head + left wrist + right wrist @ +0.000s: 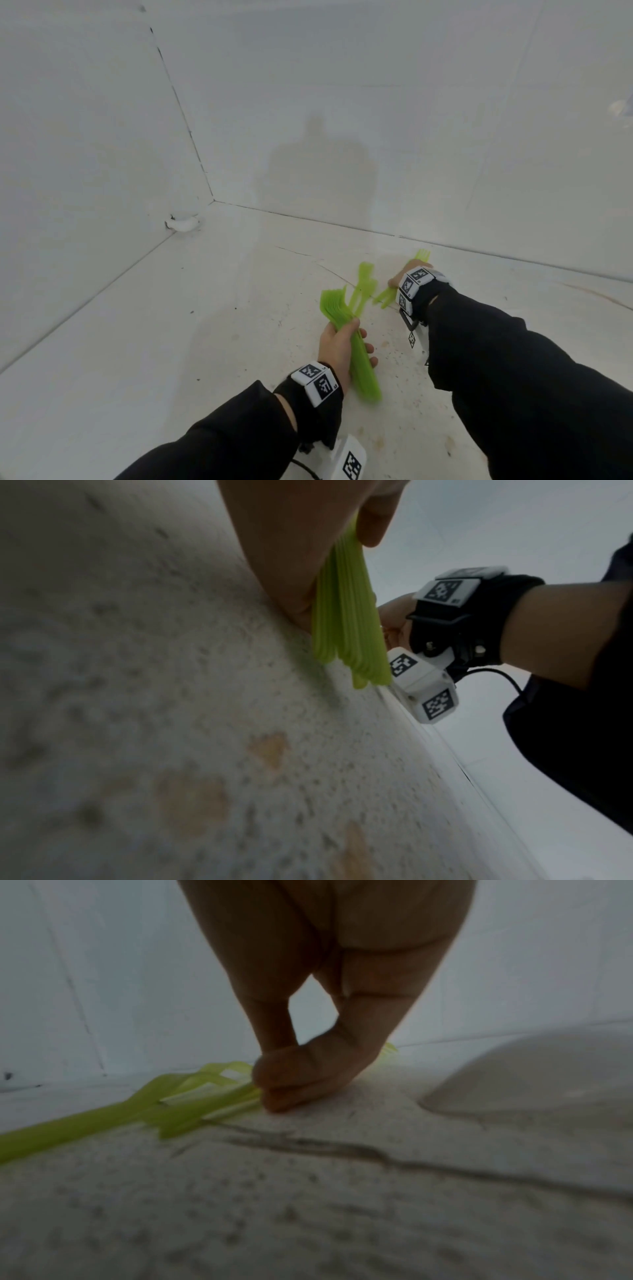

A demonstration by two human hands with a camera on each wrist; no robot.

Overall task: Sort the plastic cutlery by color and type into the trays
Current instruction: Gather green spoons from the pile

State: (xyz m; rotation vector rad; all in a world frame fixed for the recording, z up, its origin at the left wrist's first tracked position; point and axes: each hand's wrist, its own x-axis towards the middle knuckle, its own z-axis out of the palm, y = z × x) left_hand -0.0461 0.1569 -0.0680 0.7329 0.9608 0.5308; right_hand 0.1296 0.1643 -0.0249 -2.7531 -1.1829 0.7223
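Both hands [337, 346] [406, 275] grip what look like green forks [356, 308].

Both arms wore long black sleeves [513, 377]. Each wrist carried a black strap [455, 620] bearing white blocks printed with black-and-white square markers [317, 382] — two screws showed on the right strap. A white camera housing [423, 685], likewise marked, hung beneath each wrist — a thin black cable [496, 674] trailed from it.
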